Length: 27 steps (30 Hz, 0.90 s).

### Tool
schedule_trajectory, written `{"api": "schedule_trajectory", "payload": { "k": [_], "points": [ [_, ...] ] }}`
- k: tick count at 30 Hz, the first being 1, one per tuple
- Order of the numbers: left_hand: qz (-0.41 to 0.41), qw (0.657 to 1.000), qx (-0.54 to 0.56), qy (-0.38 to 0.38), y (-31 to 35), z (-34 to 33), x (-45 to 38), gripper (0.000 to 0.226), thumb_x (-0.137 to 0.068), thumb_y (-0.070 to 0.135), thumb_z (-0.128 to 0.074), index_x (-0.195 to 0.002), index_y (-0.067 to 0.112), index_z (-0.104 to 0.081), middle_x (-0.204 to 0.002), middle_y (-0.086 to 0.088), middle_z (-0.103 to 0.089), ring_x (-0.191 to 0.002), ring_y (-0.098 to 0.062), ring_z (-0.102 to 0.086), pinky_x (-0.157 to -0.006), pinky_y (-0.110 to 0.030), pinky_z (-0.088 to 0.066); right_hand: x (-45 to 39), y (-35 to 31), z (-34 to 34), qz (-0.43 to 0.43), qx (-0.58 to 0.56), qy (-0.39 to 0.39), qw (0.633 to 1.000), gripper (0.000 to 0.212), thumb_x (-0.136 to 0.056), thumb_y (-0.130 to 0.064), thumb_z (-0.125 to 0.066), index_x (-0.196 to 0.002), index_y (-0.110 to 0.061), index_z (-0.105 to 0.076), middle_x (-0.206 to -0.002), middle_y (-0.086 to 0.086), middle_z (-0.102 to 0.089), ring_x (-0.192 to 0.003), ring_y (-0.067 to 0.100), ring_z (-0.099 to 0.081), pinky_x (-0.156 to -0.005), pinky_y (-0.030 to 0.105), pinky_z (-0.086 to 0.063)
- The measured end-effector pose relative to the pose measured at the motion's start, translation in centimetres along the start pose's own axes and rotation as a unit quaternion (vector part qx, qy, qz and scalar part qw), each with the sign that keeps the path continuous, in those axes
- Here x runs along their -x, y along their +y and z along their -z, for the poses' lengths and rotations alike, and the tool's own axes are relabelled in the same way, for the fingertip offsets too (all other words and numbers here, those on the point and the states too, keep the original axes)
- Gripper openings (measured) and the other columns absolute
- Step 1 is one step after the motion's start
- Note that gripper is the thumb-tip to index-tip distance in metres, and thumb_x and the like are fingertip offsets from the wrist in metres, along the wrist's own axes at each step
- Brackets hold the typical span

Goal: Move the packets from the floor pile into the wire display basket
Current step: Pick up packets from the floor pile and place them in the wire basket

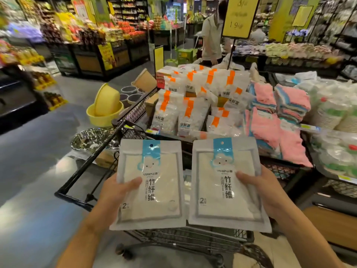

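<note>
I hold two flat white packets with blue tops side by side above the black wire display basket (pixel 135 111). My left hand (pixel 114 192) grips the left packet (pixel 152 182) at its left edge, thumb on the front. My right hand (pixel 264 190) grips the right packet (pixel 224 182) at its right edge, thumb on the front. Both packets stand upright with their printed faces towards me. The basket's near compartment lies under the packets and is mostly hidden. The floor pile is not in view.
White bags with orange stripes (pixel 193 101) and pink folded cloths (pixel 278 117) fill the basket's far part. Yellow basins (pixel 105 109) and steel bowls (pixel 87 139) sit on the floor at left. A person (pixel 212 33) stands behind a yellow price sign (pixel 240 16). Paper cups (pixel 336 117) are at right.
</note>
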<state>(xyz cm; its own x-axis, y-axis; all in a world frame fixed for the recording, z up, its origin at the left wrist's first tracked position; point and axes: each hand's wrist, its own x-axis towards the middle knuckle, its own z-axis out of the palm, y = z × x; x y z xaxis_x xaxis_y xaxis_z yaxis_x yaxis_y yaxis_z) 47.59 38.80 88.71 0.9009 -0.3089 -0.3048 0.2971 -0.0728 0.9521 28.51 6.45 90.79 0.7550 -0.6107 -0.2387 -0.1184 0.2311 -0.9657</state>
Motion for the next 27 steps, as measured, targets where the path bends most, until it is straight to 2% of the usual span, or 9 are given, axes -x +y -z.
{"api": "schedule_trajectory", "payload": {
  "k": [5, 11, 13, 17, 20, 23, 27],
  "points": [
    [0.010, 0.999, -0.017, -0.026, -0.6, 0.9, -3.4, 0.031, -0.087, 0.006, -0.074, -0.117, 0.012, -0.068, -0.104, -0.009, -0.079, -0.093, -0.031, -0.077, -0.075, -0.046, -0.061, -2.3, 2.2, -1.5, -0.038, 0.000, 0.008, 0.999, 0.036, -0.090, 0.000, -0.070, -0.126, -0.006, -0.064, -0.109, 0.017, -0.077, -0.098, 0.037, -0.076, -0.088, 0.053, -0.059],
    [0.043, 0.998, -0.046, -0.003, -2.5, -0.3, -8.6, 0.026, -0.086, 0.010, -0.076, -0.109, 0.018, -0.067, -0.095, -0.002, -0.080, -0.082, -0.022, -0.077, -0.068, -0.038, -0.058, -7.1, 4.4, -2.0, -0.073, 0.013, 0.022, 0.997, 0.033, -0.093, -0.002, -0.069, -0.124, -0.012, -0.063, -0.108, 0.014, -0.078, -0.096, 0.036, -0.077, -0.088, 0.058, -0.059],
    [0.059, 0.997, -0.053, 0.004, -3.2, -0.7, -10.2, 0.026, -0.086, 0.009, -0.076, -0.109, 0.017, -0.067, -0.095, -0.003, -0.080, -0.083, -0.023, -0.077, -0.069, -0.040, -0.059, -9.1, 5.3, -1.9, -0.085, 0.007, 0.024, 0.996, 0.034, -0.093, -0.002, -0.070, -0.125, -0.010, -0.063, -0.107, 0.015, -0.078, -0.095, 0.036, -0.077, -0.086, 0.057, -0.060],
    [0.103, 0.993, -0.061, 0.008, -4.9, -1.2, -13.6, 0.027, -0.091, 0.004, -0.068, -0.117, 0.013, -0.065, -0.105, -0.011, -0.078, -0.094, -0.032, -0.076, -0.082, -0.054, -0.060, -12.9, 7.7, -1.6, -0.117, -0.003, 0.030, 0.993, 0.035, -0.092, -0.002, -0.070, -0.126, -0.011, -0.062, -0.105, 0.013, -0.079, -0.093, 0.034, -0.077, -0.073, 0.048, -0.064],
    [0.135, 0.989, -0.059, 0.018, -6.4, -1.7, -16.4, 0.027, -0.091, 0.001, -0.064, -0.115, 0.012, -0.063, -0.102, -0.012, -0.078, -0.093, -0.036, -0.074, -0.078, -0.054, -0.060, -15.4, 9.7, -1.2, -0.140, -0.016, 0.048, 0.989, 0.037, -0.092, -0.003, -0.070, -0.127, -0.011, -0.061, -0.105, 0.012, -0.079, -0.092, 0.033, -0.078, -0.072, 0.048, -0.064],
    [0.175, 0.983, -0.049, 0.003, -7.9, -2.3, -19.0, 0.032, -0.091, 0.001, -0.066, -0.121, 0.011, -0.061, -0.108, -0.015, -0.077, -0.098, -0.039, -0.074, -0.086, -0.062, -0.058, -17.3, 11.3, -0.9, -0.158, -0.019, 0.062, 0.985, 0.033, -0.094, -0.003, -0.069, -0.125, -0.015, -0.062, -0.102, 0.009, -0.080, -0.089, 0.029, -0.078, -0.063, 0.041, -0.064],
    [0.218, 0.975, -0.049, -0.006, -10.2, -2.8, -22.2, 0.030, -0.094, 0.000, -0.063, -0.122, 0.009, -0.060, -0.111, -0.018, -0.076, -0.101, -0.040, -0.073, -0.088, -0.063, -0.057, -19.2, 13.8, -1.1, -0.190, -0.011, 0.076, 0.979, 0.032, -0.096, -0.004, -0.067, -0.125, -0.016, -0.061, -0.102, 0.009, -0.079, -0.089, 0.029, -0.078, -0.062, 0.039, -0.064]
  ]
}}
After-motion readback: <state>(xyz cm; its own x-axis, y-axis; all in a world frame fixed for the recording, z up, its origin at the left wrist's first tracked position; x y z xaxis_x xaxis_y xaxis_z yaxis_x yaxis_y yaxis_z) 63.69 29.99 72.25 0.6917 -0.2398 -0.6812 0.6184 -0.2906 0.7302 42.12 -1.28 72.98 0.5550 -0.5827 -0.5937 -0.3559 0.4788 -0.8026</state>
